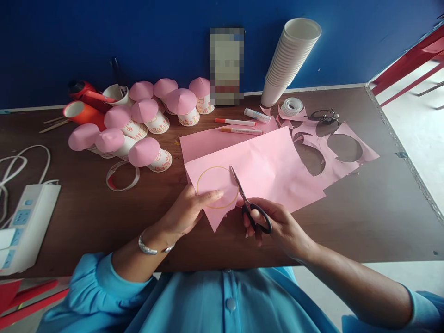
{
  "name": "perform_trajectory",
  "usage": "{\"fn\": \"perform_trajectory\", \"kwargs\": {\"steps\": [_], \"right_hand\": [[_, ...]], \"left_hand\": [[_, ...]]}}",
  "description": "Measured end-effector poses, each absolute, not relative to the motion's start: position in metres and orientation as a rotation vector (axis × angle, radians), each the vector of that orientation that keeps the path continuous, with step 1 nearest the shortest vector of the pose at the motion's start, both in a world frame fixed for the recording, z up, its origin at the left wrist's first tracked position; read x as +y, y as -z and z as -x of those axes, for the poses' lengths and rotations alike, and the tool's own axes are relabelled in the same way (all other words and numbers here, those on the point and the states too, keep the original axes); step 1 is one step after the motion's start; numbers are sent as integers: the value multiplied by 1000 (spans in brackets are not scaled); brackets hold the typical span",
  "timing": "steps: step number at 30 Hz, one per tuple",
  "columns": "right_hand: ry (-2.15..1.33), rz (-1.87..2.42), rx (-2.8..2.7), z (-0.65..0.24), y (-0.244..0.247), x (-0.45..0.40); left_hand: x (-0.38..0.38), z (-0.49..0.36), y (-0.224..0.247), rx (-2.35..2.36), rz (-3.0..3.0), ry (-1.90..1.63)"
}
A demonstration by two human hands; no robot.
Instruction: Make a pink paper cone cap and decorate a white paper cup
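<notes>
My left hand (196,206) grips the lower left of a pink paper sheet (256,162), its thumb lying over a circle (217,167) drawn in yellowish line. In my right hand (274,219) is a pair of black-handled scissors (244,196), fingers through the loops. The blades lie at the right edge of the drawn circle, pointing away from me, and the paper's lower edge there is cut. Under this sheet lies a second pink sheet (194,141). Pink paper scraps with round holes (342,159) spread to the right.
Several paper cups with pink cone tops (144,152) stand at the left, behind a ring (123,175). Markers (236,122), a glue stick (257,115), a tape roll (292,107) and a tall cup stack (291,60) are further back. A power strip (33,226) lies far left.
</notes>
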State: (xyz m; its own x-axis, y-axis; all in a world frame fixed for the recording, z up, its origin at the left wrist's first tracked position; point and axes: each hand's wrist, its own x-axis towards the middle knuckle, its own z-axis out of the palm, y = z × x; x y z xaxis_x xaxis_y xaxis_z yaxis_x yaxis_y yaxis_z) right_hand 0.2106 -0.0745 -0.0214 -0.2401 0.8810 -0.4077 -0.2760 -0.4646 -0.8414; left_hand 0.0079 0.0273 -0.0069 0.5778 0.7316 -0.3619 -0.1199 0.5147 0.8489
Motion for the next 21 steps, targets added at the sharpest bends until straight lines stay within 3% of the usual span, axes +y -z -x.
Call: {"fn": "perform_trajectory", "kwargs": {"steps": [21], "right_hand": [[-1816,1156,-793,-209,20,-74]], "left_hand": [[29,-9,1,847,-821,-576]]}}
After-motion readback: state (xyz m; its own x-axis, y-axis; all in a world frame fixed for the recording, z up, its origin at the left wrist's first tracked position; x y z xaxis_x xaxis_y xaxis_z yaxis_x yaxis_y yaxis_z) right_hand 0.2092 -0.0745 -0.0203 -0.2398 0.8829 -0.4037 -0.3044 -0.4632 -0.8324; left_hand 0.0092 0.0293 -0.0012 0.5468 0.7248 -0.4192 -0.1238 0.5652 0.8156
